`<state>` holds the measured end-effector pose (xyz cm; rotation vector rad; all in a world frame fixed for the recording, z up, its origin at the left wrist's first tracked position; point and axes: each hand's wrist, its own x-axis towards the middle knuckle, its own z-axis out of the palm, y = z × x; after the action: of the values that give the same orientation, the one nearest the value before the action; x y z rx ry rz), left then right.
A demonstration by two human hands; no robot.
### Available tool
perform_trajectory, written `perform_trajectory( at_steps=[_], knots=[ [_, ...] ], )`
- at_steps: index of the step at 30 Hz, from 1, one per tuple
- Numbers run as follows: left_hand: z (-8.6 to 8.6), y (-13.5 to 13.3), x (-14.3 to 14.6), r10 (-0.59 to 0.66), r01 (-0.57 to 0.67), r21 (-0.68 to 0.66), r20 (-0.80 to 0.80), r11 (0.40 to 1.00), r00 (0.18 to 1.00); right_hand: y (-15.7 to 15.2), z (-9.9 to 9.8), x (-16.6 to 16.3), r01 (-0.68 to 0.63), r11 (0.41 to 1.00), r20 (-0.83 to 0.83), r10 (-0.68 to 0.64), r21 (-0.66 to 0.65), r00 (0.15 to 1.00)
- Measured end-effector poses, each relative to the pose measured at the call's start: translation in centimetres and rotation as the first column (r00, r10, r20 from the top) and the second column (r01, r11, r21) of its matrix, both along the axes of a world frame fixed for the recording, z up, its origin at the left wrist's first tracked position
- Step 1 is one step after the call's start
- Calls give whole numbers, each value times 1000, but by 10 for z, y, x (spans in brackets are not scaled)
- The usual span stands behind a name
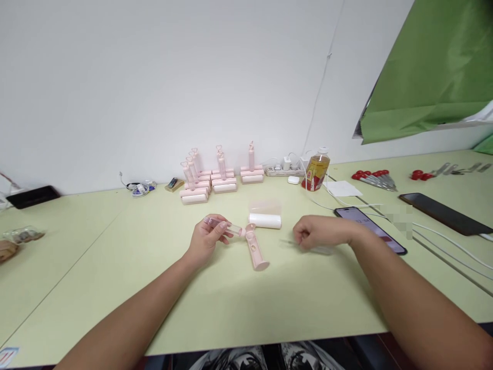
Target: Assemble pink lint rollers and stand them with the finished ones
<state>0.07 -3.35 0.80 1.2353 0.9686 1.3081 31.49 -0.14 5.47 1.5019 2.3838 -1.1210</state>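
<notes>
Lying on the counter (192,313), a pink handle (258,258) is seen, nearer than a white roller (265,221). By the left hand (206,236), a clear tube (233,229) is pinched, its pink end by the handle's far end. The right hand (310,232) is curled and blurred; whether the thin object (324,251) there is gripped cannot be told.

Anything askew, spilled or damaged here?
Green sheet on the wall, upper right: creased, with an uneven lower edge, so not lying flat. The bottle seems to lean, possibly lens distortion. No spill visible. The pink holder by the white roller shows no obvious damage.
</notes>
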Motion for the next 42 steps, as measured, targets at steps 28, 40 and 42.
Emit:
perform_trajectory(
  at_steps=[28,40,42],
  knots=[
    [3,-3,2,-53,52,-16,-51,998,997,8,-30,-37,481,785,-662,-124,390,739],
    [2,-7,3,-169,177,-71,100,982,981,-24,-34,-74,-75,919,-554,297,387,778],
    [3,-7,5,-166,173,-71,100,982,981,-24,-34,-73,-59,924,-573,283,377,769]
  ],
)
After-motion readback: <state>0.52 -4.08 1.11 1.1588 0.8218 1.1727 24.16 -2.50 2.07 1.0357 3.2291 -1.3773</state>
